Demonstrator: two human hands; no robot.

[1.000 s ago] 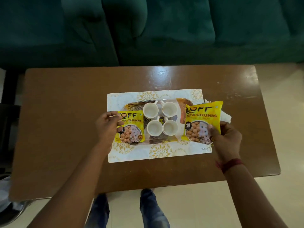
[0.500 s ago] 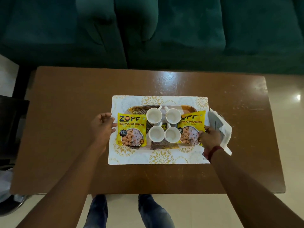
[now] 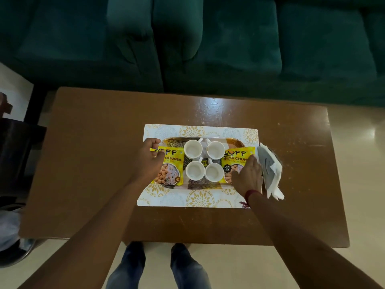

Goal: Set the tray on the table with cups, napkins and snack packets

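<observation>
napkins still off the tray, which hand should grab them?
Right. The right hand rests on the right snack packet, directly beside the napkins off the tray's right end. The left hand is across the cups.

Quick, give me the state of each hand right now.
Left hand: fingers curled on the left snack packet; grip cannot be told.
Right hand: open, flat on the right snack packet.

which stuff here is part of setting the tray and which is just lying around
Part of the job: tray, four cups, left packet, right packet, napkins, left hand, right hand.

Lying about: placemat, table, sofa.
</observation>
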